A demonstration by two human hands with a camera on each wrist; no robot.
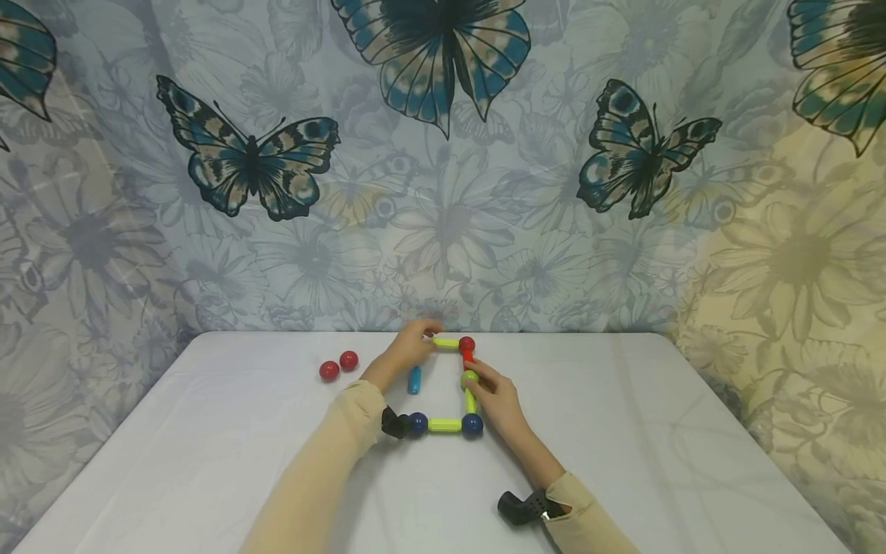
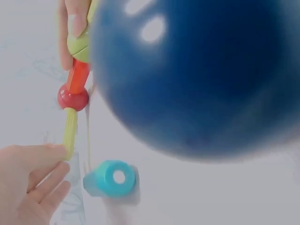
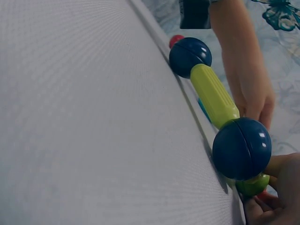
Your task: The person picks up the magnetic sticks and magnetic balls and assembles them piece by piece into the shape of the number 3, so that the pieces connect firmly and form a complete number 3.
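My left hand [image 1: 410,346] pinches the free end of a yellow-green rod [image 1: 446,343] between thumb and finger. That rod joins a red ball [image 1: 467,345], from which a short red rod [image 1: 467,357] leads to a light green ball [image 1: 469,378]. My right hand [image 1: 497,391] grips the chain around the green ball. Another yellow-green rod [image 1: 471,402] runs on to a dark blue ball [image 1: 472,425], then a further yellow-green rod [image 1: 444,425] ends in a second blue ball [image 1: 418,423]. This blue ball looms large in the left wrist view.
A loose light blue piece [image 1: 414,380] lies on the white table [image 1: 609,431] inside the bent chain. Two red balls [image 1: 339,365] sit at the table's back left. A butterfly-print cloth [image 1: 443,231] hangs behind the far edge.
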